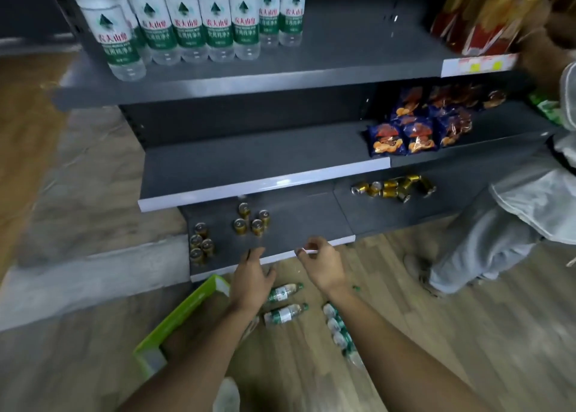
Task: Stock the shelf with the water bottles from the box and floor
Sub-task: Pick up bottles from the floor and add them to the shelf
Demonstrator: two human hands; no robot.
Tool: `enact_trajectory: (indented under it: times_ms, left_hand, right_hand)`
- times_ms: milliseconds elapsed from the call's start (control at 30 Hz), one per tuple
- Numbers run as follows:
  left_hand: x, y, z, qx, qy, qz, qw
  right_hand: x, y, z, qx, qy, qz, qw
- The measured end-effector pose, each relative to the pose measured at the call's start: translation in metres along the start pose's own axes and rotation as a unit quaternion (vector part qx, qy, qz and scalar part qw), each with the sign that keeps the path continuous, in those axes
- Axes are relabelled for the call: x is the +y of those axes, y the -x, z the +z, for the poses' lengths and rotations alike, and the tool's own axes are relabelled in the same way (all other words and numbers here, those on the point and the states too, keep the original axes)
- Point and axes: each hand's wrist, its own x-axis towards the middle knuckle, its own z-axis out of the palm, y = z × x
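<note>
We reach both arms down in front of the grey shelf unit (pixel 218 168); our left hand (pixel 252 282) hangs open with fingers loosely spread and holds nothing; our right hand (pixel 321 263) is half curled with thumb and forefinger close together, pinching at a small white thing against the white strip of the lowest shelf edge; what that thing is we cannot tell.

Water bottles (pixel 285 313) with green labels lie on their sides on the wooden floor (pixel 436 333) just below our hands; two lie beside the left wrist, and a row of several more (pixel 338 330) lies under the right forearm; a green box (pixel 177 318) sits on the floor to the left of them, partly behind our left forearm.

On the top shelf stands a row of upright water bottles (pixel 184 22), filling its left part; the right part of that shelf (pixel 343 46) is bare; the middle shelf carries blue snack bags (pixel 414 131) on the right; gold cans (pixel 252 221) stand in small groups on the lowest shelf, and more cans (pixel 394 188) lie tumbled further right.

Another person's grey trouser leg (pixel 473 249) shows at the right edge.
</note>
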Motion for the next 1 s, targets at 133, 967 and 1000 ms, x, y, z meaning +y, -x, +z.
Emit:
enact_trajectory:
  times_ms: [133,967,1000]
  left_hand:
    - [-0.031,-0.005,0.025,-0.050,-0.028,-0.005,0.998]
    - [-0.218,-0.121,0.246,-0.252,-0.061,-0.084,0.962]
    - [-0.230,-0.122,0.263,-0.259,-0.061,-0.091,0.960]
  right_hand:
    - [0.033,-0.002,0.022,-0.029,-0.006,0.053,0.998]
    - [0.291,-0.127,0.207,0.026,-0.071,0.372,0.925]
    - [0.311,-0.133,0.220,0.026,-0.075,0.381,0.921]
